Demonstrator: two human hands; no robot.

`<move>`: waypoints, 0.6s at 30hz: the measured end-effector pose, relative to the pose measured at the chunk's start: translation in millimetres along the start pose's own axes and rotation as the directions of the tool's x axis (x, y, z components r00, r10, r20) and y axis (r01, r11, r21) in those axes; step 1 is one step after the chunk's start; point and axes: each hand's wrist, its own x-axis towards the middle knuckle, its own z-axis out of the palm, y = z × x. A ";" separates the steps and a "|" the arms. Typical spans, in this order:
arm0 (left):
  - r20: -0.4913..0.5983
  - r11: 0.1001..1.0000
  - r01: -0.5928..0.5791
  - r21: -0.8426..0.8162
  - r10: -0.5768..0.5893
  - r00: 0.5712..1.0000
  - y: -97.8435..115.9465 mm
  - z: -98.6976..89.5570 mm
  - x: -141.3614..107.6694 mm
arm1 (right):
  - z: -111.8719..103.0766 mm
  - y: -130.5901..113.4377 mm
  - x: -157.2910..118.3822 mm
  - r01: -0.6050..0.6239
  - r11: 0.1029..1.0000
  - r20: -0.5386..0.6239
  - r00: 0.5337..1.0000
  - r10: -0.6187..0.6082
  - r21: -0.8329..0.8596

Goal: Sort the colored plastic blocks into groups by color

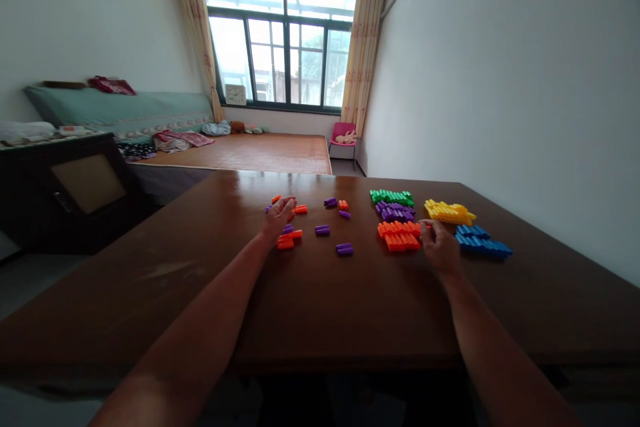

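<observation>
My left hand (279,219) hovers over a loose scatter of small orange and purple plastic tubes on the left, its fingers stretched forward; whether they touch any tube is hidden. Below that hand are several orange tubes (286,244). My right hand (441,248) is at the right end of a stacked row of orange tubes (399,235), thumb and fingers pinched on an orange tube mostly covered by the fingertips. Purple tubes (323,230) lie in small groups between the hands, with another purple pair (345,249) nearer me.
Behind the orange row are sorted stacks of purple tubes (395,211) and green tubes (391,197). To the right sit yellow tubes (450,212) and blue tubes (483,241). The brown table (165,307) fills the foreground; a pink chair (344,133) stands beyond it.
</observation>
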 end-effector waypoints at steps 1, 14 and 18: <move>-0.034 1.000 -0.018 0.018 0.019 0.999 -0.1 -4.3 1.5 | -0.1 -9.5 -2.9 0.035 0.999 -0.022 0.999 -0.034 0.017; -0.171 0.966 -0.017 0.259 0.064 0.983 -12.1 -46.9 5.4 | 86.6 -225.4 -51.8 0.681 0.681 0.478 0.520 -0.708 0.268; -0.069 0.968 -0.044 0.249 0.063 0.996 1.5 -37.2 -0.4 | 115.0 -240.7 -44.9 0.619 0.758 0.558 0.561 -0.611 0.207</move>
